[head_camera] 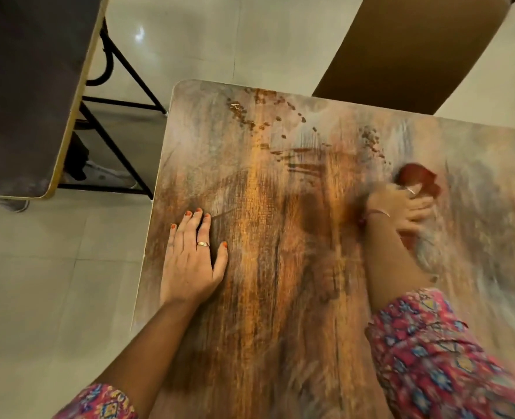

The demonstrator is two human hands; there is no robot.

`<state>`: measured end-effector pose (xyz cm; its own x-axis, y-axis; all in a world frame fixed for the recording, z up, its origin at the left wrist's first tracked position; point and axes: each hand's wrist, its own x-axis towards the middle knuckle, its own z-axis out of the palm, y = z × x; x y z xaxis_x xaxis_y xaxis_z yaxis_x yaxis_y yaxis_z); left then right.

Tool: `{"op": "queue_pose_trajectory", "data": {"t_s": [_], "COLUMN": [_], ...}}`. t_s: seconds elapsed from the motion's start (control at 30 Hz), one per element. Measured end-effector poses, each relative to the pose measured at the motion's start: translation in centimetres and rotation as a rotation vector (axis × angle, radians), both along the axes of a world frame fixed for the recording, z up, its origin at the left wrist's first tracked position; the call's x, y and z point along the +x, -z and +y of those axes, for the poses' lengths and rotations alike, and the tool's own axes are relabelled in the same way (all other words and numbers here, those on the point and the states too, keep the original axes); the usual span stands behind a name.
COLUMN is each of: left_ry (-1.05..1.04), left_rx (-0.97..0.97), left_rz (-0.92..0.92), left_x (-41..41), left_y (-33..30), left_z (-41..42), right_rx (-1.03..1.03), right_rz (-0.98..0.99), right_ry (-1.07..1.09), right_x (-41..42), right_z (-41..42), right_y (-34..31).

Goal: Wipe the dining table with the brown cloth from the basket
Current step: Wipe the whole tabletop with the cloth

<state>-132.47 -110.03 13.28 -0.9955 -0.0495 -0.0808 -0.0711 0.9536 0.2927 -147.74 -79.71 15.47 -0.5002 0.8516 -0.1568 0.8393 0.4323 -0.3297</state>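
Crumbs lie up and left of my cloth hand.
My right hand (pixel 401 207) presses the bunched brown cloth (pixel 418 179) on the dining table (pixel 265 297); the grip is blurred, so I cannot tell it. Crumbs (pixel 250 116) sit farther left. My left hand (pixel 191 261) lies flat, fingers spread.

A home dining area, seen from above. A wood-patterned dining table (pixel 280 237) stands on glossy pale floor tiles (pixel 53 282). A brown padded chair (pixel 407 46) sits at its far edge, and a second dark table (pixel 23 86) on black metal legs stands beside it.
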Motion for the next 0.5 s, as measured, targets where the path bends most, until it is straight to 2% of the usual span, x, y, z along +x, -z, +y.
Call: {"op": "queue_pose_trajectory", "data": {"t_s": [0.17,0.27,0.37,0.43,0.5], "left_ry": [-0.006,-0.019,-0.043,-0.03,-0.015], "left_rx": [-0.005,0.004,-0.023,-0.037,-0.026], "left_rz": [0.017,0.022,0.011,0.003,0.014], "left_x": [0.1,-0.1,-0.1,-0.1,-0.2], "left_y": [0.0,0.2,0.1,0.1,0.2], "left_z": [-0.1,-0.1,0.1,0.0,-0.1], "right_rx": [0.047,0.08,0.187,0.196,0.137], "right_rz": [-0.019,-0.004,0.033,0.047,0.04], "right_ry": [-0.779,-1.342,-1.886,-2.051,-1.987], "right_x": [-5.0,-3.2,0.0,-0.4,-2.7], "right_z": [-15.3,-23.7,-26.2,-25.0,-23.3], "right_y": [1.4,1.9,2.4,2.5,2.3]}}
